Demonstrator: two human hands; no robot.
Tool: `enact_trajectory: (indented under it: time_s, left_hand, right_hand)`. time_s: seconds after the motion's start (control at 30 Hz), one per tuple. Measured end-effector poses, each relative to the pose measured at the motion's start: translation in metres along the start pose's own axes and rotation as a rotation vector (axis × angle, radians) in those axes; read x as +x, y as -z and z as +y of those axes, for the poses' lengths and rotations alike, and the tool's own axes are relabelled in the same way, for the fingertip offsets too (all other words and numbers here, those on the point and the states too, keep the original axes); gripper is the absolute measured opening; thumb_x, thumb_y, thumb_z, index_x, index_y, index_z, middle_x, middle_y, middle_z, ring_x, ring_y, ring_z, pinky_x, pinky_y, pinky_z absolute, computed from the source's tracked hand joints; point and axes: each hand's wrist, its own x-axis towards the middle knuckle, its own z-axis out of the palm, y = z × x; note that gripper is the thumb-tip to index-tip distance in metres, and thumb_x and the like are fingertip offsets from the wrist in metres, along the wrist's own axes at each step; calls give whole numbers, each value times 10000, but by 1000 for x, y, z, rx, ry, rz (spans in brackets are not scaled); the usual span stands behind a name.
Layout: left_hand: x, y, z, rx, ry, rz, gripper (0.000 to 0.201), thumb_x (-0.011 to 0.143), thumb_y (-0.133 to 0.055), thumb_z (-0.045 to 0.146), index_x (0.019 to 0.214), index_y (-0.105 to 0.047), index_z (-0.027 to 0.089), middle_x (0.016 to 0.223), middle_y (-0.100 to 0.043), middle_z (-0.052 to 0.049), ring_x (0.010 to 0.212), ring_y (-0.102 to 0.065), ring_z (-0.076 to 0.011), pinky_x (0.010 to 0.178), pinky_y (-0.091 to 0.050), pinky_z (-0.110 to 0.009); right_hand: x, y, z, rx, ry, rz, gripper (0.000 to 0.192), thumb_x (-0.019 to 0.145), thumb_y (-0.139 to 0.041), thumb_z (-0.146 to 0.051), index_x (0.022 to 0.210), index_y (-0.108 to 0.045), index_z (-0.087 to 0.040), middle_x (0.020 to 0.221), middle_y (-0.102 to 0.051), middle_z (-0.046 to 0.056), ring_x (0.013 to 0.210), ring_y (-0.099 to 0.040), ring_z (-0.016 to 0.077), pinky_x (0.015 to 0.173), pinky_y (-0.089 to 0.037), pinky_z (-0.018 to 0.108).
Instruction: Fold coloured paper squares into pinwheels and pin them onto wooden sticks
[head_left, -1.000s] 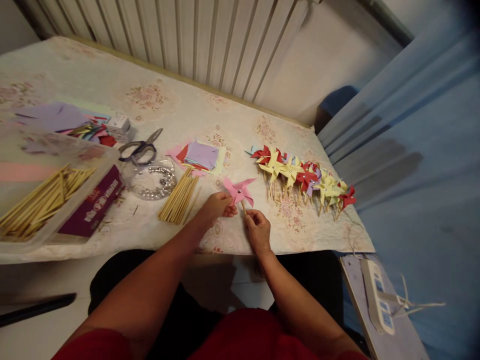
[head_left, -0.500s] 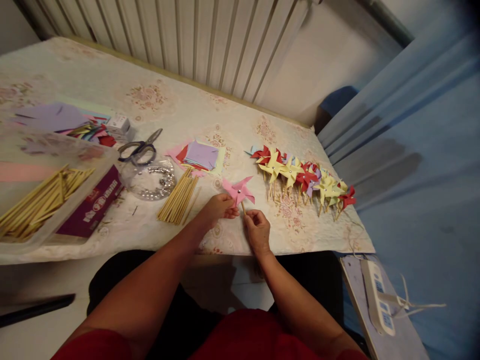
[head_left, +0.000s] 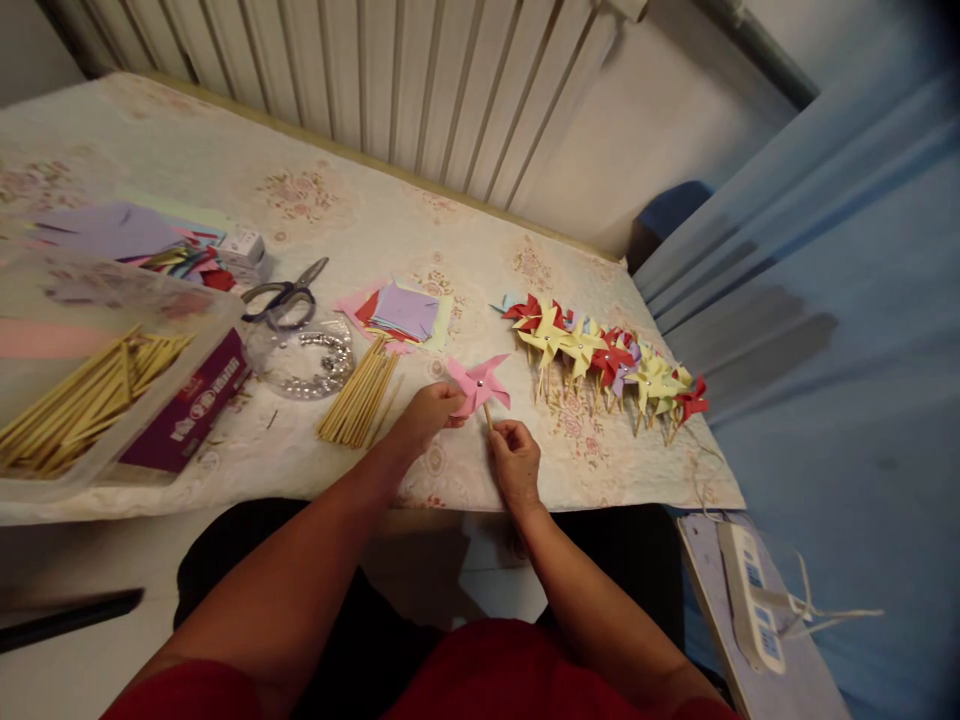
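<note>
A pink paper pinwheel [head_left: 480,384] with a silver pin at its centre stands on a thin wooden stick near the table's front edge. My left hand [head_left: 427,414] pinches a lower blade of the pinwheel. My right hand [head_left: 514,458] grips the stick just below the blades. To the right lies a row of several finished pinwheels [head_left: 607,358] in yellow, red and purple. A loose bundle of wooden sticks [head_left: 358,392] lies just left of my left hand.
A floral cloth covers the table [head_left: 360,220]. On it are a stack of coloured paper squares [head_left: 401,312], scissors [head_left: 286,292], a clear round dish of pins [head_left: 300,358], a clear box of sticks [head_left: 82,390], and paper scraps [head_left: 120,235]. A power strip [head_left: 750,595] lies at lower right.
My hands stay on the pink pinwheel; my left fingers shifted slightly along its blade. The view tilted down and left a little.
</note>
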Motion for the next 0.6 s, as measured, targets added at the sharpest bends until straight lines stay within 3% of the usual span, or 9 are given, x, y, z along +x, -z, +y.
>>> enact_trajectory:
  time_s: [0.43,0.6]
  left_hand:
    - [-2,-12,-1,33,91,-42,124,669,-677,146,645,-556,141,613,-568,26,538,-556,-77,578,-487,-209]
    - [-3,-17,-3,2,98,-84,142,736,-667,196,651,-576,127,615,-600,-2,541,-574,-87,584,-482,-215]
  right_hand:
    - [-1,1,0,4,12,-16,138,759,-616,-316,794,-615,-183,676,-555,-32,625,-484,130,616,-399,258]
    - [0,0,0,24,0,-7,159,751,-621,-341,790,-606,-187,682,-572,-27,624,-497,133,619,-414,264]
